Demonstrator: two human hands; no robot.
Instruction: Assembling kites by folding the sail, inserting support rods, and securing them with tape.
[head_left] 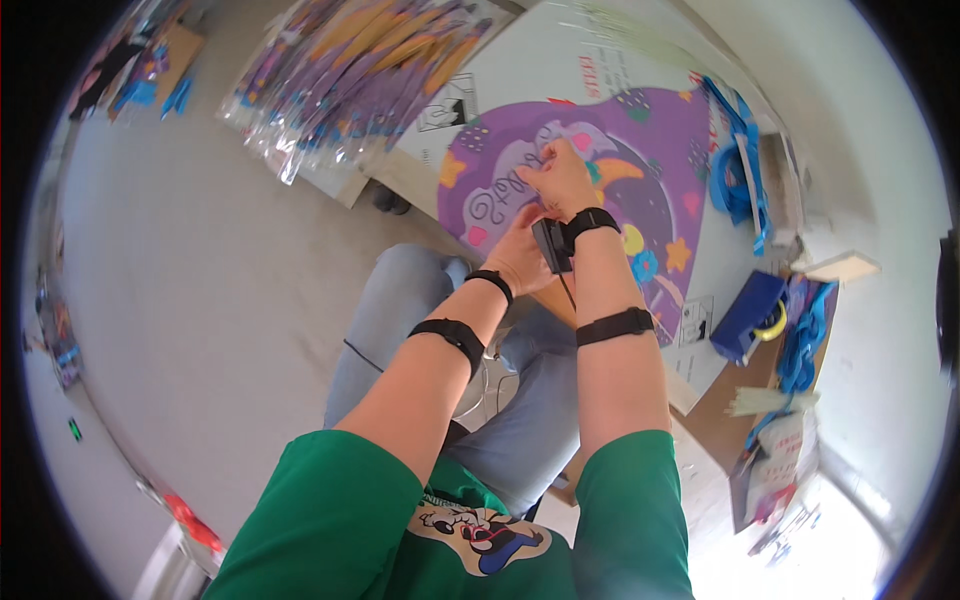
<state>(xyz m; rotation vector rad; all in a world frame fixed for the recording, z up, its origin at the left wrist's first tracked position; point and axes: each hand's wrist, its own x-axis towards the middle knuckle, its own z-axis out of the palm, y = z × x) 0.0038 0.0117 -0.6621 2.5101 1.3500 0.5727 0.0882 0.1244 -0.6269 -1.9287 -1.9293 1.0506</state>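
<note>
A purple printed sheet (655,130), with a moon, stars, hearts and flowers on it, lies spread on a large white board with print on it. My right hand (563,182) is over the middle of the sheet, fingers bent and drawn together; what they pinch is too small to make out. Just below and to its left, my left hand (522,248) is close against the sheet with its fingers curled. The black box (552,245) strapped at my right wrist partly hides those fingers, so what they grip does not show.
Clear plastic packs (375,75) with purple and orange contents are heaped at the far left of the board (530,45). On the right are blue straps (735,180), a blue tape dispenser (750,315) and more blue ribbon (803,345). A white wall borders the right side.
</note>
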